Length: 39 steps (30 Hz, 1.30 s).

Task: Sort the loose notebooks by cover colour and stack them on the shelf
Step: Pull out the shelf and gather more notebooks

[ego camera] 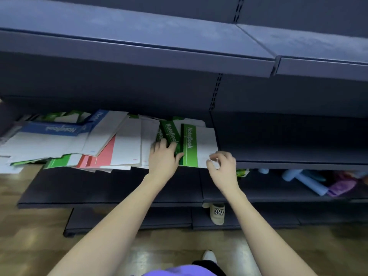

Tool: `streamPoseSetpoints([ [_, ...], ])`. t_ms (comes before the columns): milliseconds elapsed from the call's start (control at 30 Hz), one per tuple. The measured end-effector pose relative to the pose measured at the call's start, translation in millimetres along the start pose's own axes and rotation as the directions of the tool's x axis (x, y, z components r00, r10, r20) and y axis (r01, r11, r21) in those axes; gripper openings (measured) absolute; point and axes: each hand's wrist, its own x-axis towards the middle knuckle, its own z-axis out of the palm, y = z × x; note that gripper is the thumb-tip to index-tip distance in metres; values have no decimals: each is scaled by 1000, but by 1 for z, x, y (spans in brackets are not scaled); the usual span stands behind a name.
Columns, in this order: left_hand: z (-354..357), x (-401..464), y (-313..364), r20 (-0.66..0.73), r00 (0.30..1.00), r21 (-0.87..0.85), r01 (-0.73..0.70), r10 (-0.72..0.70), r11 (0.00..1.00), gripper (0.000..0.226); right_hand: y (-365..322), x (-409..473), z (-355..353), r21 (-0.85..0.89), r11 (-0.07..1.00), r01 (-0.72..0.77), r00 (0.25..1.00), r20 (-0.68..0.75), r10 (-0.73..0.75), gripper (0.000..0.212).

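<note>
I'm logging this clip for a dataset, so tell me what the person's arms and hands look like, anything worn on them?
Both forearms are bare up to the frame's bottom edge: no sleeves showing. The left hand and right hand have no gloves, and no watch, bracelet or ring is visible, though the picture is slightly blurred. A bit of purple clothing shows at the bottom edge.

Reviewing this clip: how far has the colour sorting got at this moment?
Early. Done: a few green notebooks lie together at the right end of the shelf. In hand: the left hand rests on those green covers, and the right hand pinches the top one's near corner. Left: the mixed pile of blue, red and green covers sprawls unsorted to the left.
</note>
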Motion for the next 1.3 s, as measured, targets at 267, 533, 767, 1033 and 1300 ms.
streamPoseSetpoints([
  [267,5,-7,6,19,993,44,116,-117,992,55,-12,-7,4,419,724,-548,827,143,544,43],
  [533,0,4,5,63,984,-86,172,-166,981,42,-3,-11,-2,459,707,-538,837,192,513,36],
  [767,-8,6,6,149,970,-161,214,-191,964,42,-5,-20,6,495,692,-526,840,172,515,35],
  [1033,-19,-11,13,52,995,-355,101,-88,929,20,9,-43,-7,520,673,-526,833,155,531,28],
  [1300,-30,-35,26,245,969,-649,182,-23,739,52,32,-65,-21,614,633,-471,856,145,497,36],
])
